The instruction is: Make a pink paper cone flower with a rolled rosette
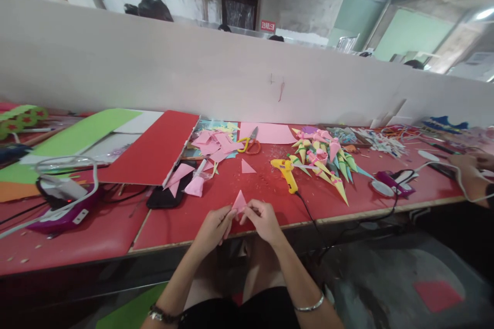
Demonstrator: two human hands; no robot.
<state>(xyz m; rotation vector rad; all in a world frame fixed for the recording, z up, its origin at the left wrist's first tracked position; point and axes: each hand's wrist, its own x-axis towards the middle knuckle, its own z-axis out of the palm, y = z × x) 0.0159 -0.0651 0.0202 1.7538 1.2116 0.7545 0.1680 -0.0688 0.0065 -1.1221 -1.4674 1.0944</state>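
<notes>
Pink paper (240, 201) is in both hands (216, 224) (263, 219); glue gun (287, 172) and scissors (251, 139) lie beyond.

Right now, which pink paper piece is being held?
The pointed pink piece, held in the left hand and right hand; the lone triangle left of the yellow glue gun and the heaped pink pieces lie untouched.

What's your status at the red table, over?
Left hand and right hand both pinching a pink paper triangle. Triangle held near the red table's front edge. Yellow glue gun lying to the right, clear of both hands.
</notes>
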